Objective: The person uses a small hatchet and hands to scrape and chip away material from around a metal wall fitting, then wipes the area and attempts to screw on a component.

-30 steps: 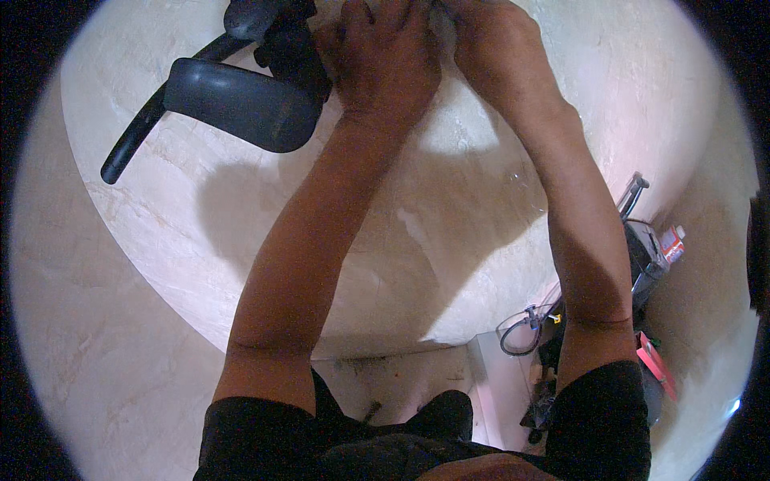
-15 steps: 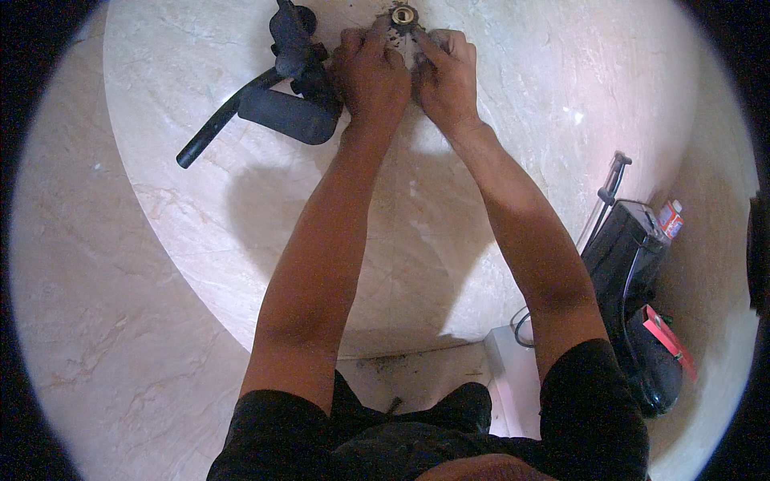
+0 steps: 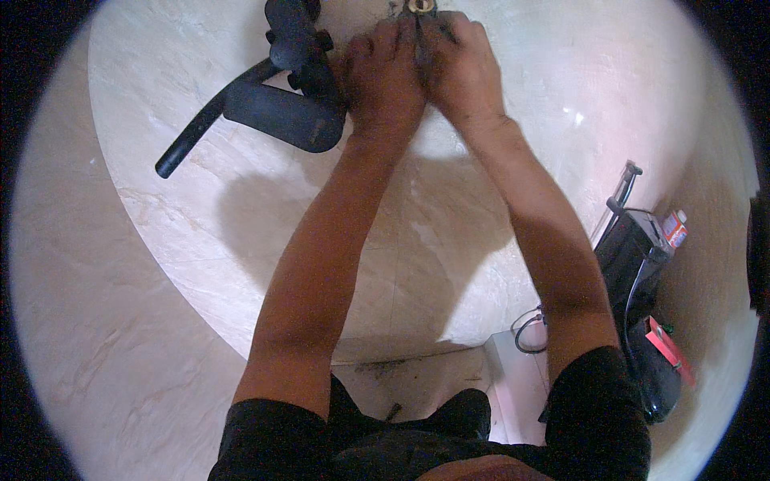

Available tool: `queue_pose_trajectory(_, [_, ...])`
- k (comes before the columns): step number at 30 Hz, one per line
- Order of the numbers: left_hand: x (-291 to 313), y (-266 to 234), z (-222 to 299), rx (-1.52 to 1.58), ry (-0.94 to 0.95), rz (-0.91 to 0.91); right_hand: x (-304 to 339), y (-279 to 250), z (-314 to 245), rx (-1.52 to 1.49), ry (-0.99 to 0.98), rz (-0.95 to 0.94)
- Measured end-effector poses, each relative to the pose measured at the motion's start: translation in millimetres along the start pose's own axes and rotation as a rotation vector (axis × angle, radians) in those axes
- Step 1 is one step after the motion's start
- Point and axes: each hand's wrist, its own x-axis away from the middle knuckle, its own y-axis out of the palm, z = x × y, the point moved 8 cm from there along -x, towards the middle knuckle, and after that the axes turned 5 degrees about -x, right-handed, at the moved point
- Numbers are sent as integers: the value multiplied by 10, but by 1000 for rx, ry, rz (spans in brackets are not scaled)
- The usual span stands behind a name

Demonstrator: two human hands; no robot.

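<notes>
A brass ring-shaped fitting (image 3: 421, 6) shows at the top edge, partly cut off, with dark smears around it on the marbled pale surface. Just below it, my left hand (image 3: 385, 88) and my right hand (image 3: 467, 68) are side by side and almost touching. The fingers of both are bent and drawn together close to the ring. Whatever lies between them is hidden by the hands. Beside my left hand is a black fixture (image 3: 281, 116) with a broad rounded flat part and a long tube pointing down and left.
On the right, a black bag-like case (image 3: 630, 256) has a metal handle bar, a red flat item (image 3: 670, 349) and a small red-and-white container (image 3: 675, 228) by it. A dark looped cable (image 3: 525, 333) hangs near a pale box-like ledge (image 3: 513, 369). Dark specks mark the lower edge.
Both hands have drawn closer together, and the right one is higher, nearer the brass fitting. The dark smears below the ring are now mostly covered. The whole view has shifted slightly.
</notes>
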Motion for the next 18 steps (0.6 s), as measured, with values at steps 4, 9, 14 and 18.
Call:
queue_pose_trajectory(4, [-13, -200, 138, 39, 32, 67, -115, -9, 103, -154, 233, -121])
queue_pose_trajectory(9, [112, -142, 33, 79, 23, 136, 13, -55, -45, -44, -151, -17])
queue_pose_trajectory(14, [94, -77, 63, 116, 48, 58, -28, -4, 1, -18, -76, -153])
queue_pose_trajectory(18, [39, -153, 67, 141, 36, 89, -182, -94, -136, -43, -17, -182])
